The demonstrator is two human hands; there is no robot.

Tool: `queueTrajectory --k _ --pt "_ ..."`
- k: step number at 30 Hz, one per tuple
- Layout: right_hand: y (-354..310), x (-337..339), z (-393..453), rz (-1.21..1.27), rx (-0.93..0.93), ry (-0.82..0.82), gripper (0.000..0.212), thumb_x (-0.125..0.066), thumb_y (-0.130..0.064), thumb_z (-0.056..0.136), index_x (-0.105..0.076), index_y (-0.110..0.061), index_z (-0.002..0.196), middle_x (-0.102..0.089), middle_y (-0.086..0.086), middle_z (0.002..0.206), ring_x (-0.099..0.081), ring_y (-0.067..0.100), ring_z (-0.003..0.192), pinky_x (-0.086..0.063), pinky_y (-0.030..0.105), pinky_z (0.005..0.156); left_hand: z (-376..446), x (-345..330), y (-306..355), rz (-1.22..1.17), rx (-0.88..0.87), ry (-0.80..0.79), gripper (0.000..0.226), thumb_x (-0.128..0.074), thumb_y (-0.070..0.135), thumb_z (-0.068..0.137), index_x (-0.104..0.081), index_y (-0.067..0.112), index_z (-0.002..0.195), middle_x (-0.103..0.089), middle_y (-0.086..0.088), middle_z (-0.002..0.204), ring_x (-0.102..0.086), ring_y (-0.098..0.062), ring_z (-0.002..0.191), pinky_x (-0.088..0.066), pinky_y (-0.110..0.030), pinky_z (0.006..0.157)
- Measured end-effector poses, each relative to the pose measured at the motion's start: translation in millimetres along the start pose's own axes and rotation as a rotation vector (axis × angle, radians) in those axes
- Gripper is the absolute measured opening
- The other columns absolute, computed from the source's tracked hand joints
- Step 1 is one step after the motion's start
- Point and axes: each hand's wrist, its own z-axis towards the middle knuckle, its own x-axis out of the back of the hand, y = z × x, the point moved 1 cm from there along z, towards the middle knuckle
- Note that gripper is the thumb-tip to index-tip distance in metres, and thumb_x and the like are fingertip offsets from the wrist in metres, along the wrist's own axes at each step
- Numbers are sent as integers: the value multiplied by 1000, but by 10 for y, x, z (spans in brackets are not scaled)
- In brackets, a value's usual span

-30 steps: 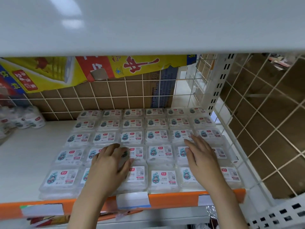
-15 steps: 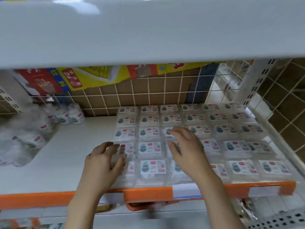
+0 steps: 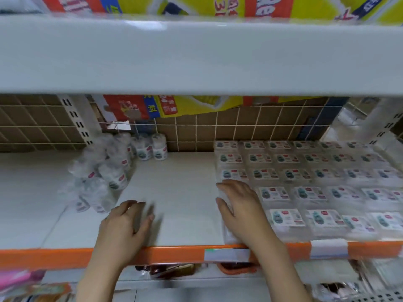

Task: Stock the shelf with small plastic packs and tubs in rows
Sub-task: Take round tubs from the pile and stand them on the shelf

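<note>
Packs (image 3: pixel 305 182) of clear plastic with printed labels lie flat in straight rows, edge to edge, filling the right half of the white shelf (image 3: pixel 178 192) from its back grid to its front lip. Right hand (image 3: pixel 242 208), lower centre of the frame, rests palm down on the leftmost column of packs near the front, fingers spread and nearly straight, the fingertips reaching toward the third row from the back; nothing is held in it. Left hand (image 3: pixel 128 223), lower left of centre, hovers at or just above the bare shelf surface with fingers loosely curved and blurred; it holds nothing, and contact with the shelf cannot be told. Small white tubs (image 3: pixel 152 148) stand upright at the back of the shelf, centre left, beside a heap of similar tubs in clear wrap (image 3: pixel 98 177) lying further left and forward. Orange front edge (image 3: pixel 65 257) carries white price labels (image 3: pixel 226 253). White wire grid (image 3: pixel 239 127) backs the shelf, with brown cardboard and yellow-and-red printed cartons (image 3: pixel 174 105) behind it. Upper shelf board (image 3: pixel 196 57) spans the top of the frame.
</note>
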Motion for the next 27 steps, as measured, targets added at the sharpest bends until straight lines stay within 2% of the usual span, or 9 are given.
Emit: queueTrajectory --k 3,4,6,8,10,15,22,27 --pt "-126 -108 22 -5 -10 -45 45 -38 -36 87 -64 -12 115 -64 7 117 -60 27 108 -44 39 95 -82 67 -166 -63 41 1 63 -37 55 79 -69 8 106 -67 -11 105 -64 -35 92 -51 -42 73" --pt "-158 -129 29 -7 -11 -55 46 -38 -36 87 -64 -13 115 -64 7 117 -60 27 108 -44 37 94 -100 87 -203 -78 60 7 55 -45 51 82 -69 8 106 -68 -10 105 -65 -35 91 -50 -41 73" --pt "-216 -144 44 -8 -11 -79 47 -36 -38 87 -64 -13 116 -63 6 117 -59 26 108 -42 35 94 -127 110 -242 -113 99 27 31 -64 31 86 -69 7 106 -69 -11 103 -65 -34 88 -47 -37 71" --pt "-251 -159 51 2 -7 -89 49 -34 -39 87 -63 -14 118 -62 5 118 -58 24 108 -42 34 94 -138 111 -255 -132 107 27 24 -69 18 84 -69 7 106 -69 -11 100 -65 -34 85 -44 -34 68" --pt "-282 -186 55 20 -1 -95 49 -33 -39 88 -63 -14 118 -63 4 118 -58 23 107 -44 36 94 -138 102 -278 -136 93 24 23 -69 16 83 -70 8 105 -69 -9 97 -65 -31 82 -43 -31 66" --pt "-403 -317 48 41 0 -136 42 -37 -34 90 -63 -16 118 -62 2 116 -57 21 104 -43 35 91 -154 77 -392 -139 108 21 25 -68 18 84 -69 10 107 -69 -5 95 -62 -26 79 -41 -30 64" --pt "-734 -562 56 43 -43 -20 39 -37 -30 85 -68 -15 102 -67 1 100 -62 21 87 -47 32 79 -108 142 -784 -125 57 16 22 -70 22 83 -70 8 101 -69 -8 88 -63 -31 76 -42 -31 63" --pt "-1224 -805 192 52 -101 97 37 -38 -27 84 -68 -13 100 -66 5 97 -62 26 82 -50 35 75 -16 386 -1406 -135 -71 22 49 -45 49 80 -70 12 99 -68 -4 85 -64 -28 75 -47 -31 64"
